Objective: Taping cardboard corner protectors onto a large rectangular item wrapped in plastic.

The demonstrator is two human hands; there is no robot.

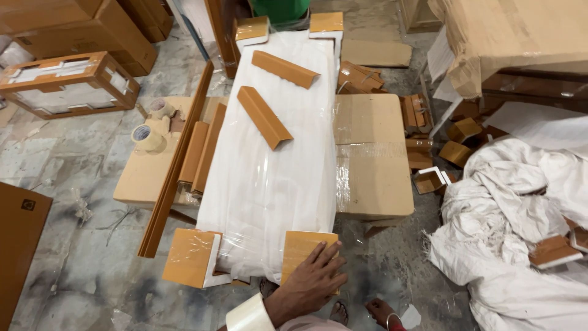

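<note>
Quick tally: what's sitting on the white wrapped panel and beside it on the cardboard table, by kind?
Cardboard corner caps on the panel: 4
Loose cardboard angle pieces on top: 2
Tape rolls on the table: 2
Total: 8
One of the hands rests on a near corner cap.

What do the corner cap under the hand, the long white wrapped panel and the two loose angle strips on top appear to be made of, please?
Corner cap under the hand: looks like brown cardboard, glossy under clear film. Long panel: its core is hidden; the outside seems white foam sheet beneath shiny, wrinkled stretch film. Angle strips: probably pressed cardboard, matte tan, with crisp folded edges.
</note>
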